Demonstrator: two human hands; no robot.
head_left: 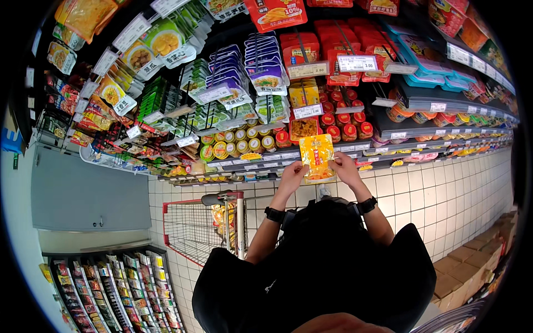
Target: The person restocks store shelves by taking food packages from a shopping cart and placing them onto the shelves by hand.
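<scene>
A yellow food pouch (pixel 316 158) is held upright in front of the shelf, pinched by its two side edges. My left hand (pixel 294 174) grips its left edge, fingers closed on it. On the opposite edge my right hand (pixel 345 167) is closed in the same way. Just beyond the pouch, a packet with a yellow top and a brown food picture (pixel 305 128) hangs among similar ones. To its right stand several red-lidded jars (pixel 348 132); left of it are jars with pale and yellow lids (pixel 241 146).
Hanging packets fill the racks: purple (pixel 266 69), red (pixel 300 50) and green (pixel 161 39). A wire shopping cart (pixel 191 227) with a red rim stands to my left, a yellow bag (pixel 224 222) inside. Cardboard boxes (pixel 461 266) line the right. A grey cabinet (pixel 89 191) stands far left.
</scene>
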